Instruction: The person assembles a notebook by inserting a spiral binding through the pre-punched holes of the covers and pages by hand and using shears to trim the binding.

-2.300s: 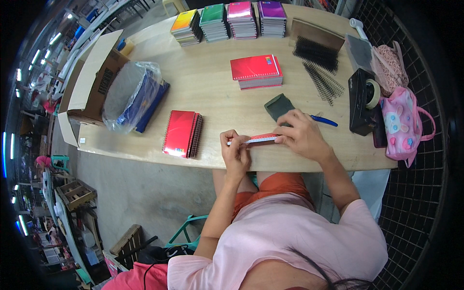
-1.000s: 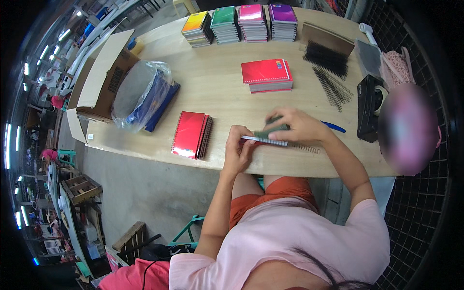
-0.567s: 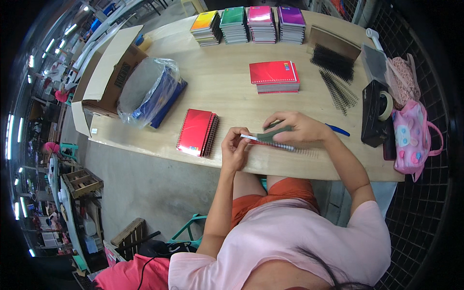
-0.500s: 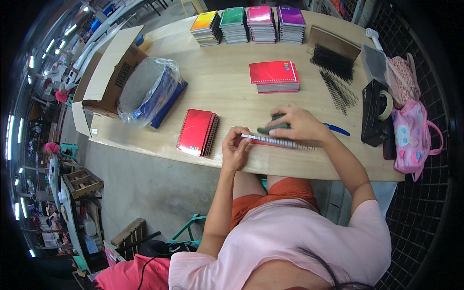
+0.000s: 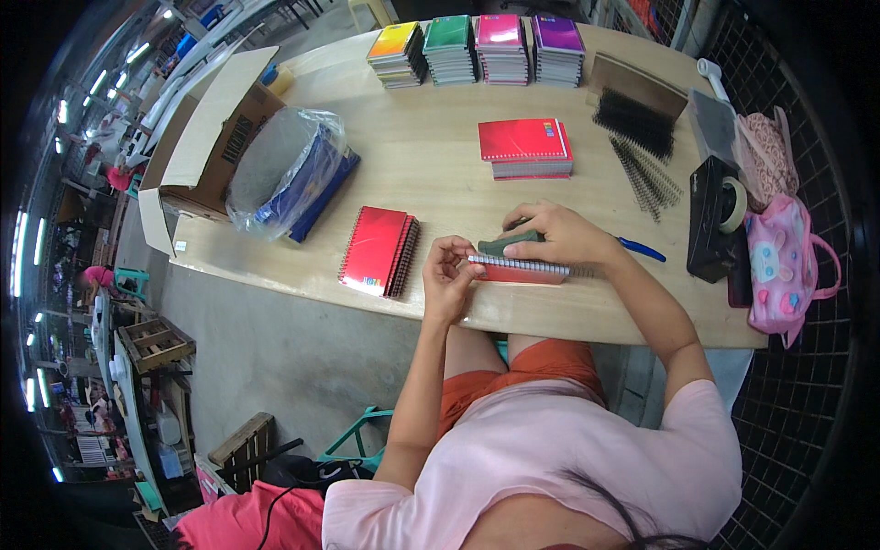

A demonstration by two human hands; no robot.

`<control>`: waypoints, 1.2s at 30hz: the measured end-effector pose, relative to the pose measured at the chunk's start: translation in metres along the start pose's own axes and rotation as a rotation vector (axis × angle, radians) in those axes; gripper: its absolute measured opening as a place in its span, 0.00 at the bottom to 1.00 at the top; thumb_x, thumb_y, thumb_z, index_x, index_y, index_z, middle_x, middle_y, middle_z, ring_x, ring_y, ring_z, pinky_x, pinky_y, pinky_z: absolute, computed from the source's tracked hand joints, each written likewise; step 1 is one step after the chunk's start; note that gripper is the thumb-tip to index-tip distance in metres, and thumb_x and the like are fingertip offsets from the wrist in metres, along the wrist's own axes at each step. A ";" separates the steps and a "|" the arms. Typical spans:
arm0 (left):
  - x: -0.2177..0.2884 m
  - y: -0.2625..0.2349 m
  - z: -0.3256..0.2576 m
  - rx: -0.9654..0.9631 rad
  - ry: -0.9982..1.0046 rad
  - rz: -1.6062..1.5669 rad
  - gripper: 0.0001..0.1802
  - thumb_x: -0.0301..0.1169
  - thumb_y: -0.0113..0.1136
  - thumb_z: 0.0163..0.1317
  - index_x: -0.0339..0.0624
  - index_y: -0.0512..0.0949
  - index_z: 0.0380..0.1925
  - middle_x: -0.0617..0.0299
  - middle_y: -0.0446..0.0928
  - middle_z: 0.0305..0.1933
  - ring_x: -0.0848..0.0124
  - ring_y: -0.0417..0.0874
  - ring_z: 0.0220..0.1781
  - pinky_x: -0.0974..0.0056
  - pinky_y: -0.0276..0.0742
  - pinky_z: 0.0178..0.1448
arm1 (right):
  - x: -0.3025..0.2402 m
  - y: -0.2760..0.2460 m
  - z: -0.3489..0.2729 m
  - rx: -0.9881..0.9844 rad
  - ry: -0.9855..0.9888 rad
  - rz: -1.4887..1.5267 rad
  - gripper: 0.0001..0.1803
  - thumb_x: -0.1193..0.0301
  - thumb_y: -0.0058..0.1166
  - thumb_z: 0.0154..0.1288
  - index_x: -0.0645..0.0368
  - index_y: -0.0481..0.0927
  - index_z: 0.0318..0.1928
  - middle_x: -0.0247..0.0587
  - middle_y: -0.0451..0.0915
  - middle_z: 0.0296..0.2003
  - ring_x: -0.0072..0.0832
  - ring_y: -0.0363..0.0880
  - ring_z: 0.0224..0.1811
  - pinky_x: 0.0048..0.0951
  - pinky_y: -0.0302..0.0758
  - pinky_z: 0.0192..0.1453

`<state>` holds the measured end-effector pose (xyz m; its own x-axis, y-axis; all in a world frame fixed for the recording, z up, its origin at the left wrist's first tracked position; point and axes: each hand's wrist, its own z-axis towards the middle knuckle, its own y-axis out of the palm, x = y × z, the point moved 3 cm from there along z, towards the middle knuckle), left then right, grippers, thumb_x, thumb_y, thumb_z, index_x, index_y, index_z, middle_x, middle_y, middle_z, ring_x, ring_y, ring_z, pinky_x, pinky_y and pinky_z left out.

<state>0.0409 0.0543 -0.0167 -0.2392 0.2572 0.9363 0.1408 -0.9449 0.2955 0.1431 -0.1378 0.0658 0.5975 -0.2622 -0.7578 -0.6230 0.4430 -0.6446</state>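
At the near edge of the table, a red notebook has a wire coil along its upper edge, and loose coil sticks out past its right end. My left hand pinches the notebook's left end between thumb and fingers. My right hand is closed on a dark green block, which rests along the coil. A small stack of bound red notebooks lies left of my left hand. Beyond my right hand sits a stack of red-covered books. A blue-handled tool lies beside my right wrist.
Yellow, green, pink and purple notebook stacks line the far edge. An open carton and a plastic-wrapped blue pack stand left. Right are black coils, silver coils, a tape dispenser and a pink bag.
The green block has come down flat along the coil and shifted left toward my left hand. The notebook has tilted, so more of its red cover shows.
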 end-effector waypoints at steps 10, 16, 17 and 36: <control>-0.002 -0.002 0.000 0.023 0.011 -0.004 0.26 0.14 0.68 0.53 0.39 0.70 0.51 0.62 0.76 0.42 0.75 0.78 0.43 0.69 0.79 0.50 | -0.009 -0.016 0.002 0.075 -0.079 0.250 0.20 0.59 0.59 0.66 0.65 0.85 0.48 0.43 0.79 0.52 0.34 0.78 0.54 0.32 0.73 0.59; 0.002 0.004 0.001 0.037 -0.051 -0.042 0.28 0.14 0.69 0.53 0.39 0.70 0.53 0.61 0.77 0.41 0.75 0.79 0.43 0.71 0.77 0.50 | -0.008 -0.003 0.008 -0.136 0.106 0.298 0.21 0.59 0.59 0.66 0.65 0.85 0.47 0.42 0.78 0.54 0.33 0.77 0.55 0.32 0.71 0.60; 0.002 0.002 0.001 0.039 -0.048 -0.039 0.28 0.14 0.69 0.53 0.39 0.70 0.53 0.61 0.77 0.41 0.75 0.79 0.43 0.71 0.77 0.50 | -0.009 -0.004 0.010 -0.116 0.087 0.201 0.20 0.59 0.60 0.66 0.64 0.85 0.49 0.42 0.77 0.55 0.33 0.76 0.57 0.33 0.71 0.61; 0.024 0.032 -0.010 0.234 -0.118 -0.199 0.34 0.13 0.62 0.61 0.39 0.62 0.65 0.54 0.81 0.46 0.74 0.82 0.45 0.70 0.81 0.51 | 0.060 -0.083 0.030 0.605 0.103 -0.587 0.24 0.53 0.68 0.54 0.45 0.87 0.51 0.47 0.71 0.63 0.50 0.69 0.62 0.45 0.68 0.67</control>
<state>0.0307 0.0277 0.0131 -0.1732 0.4670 0.8671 0.3230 -0.8048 0.4979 0.2456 -0.1644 0.0767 0.6724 -0.6566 -0.3417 0.1683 0.5851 -0.7933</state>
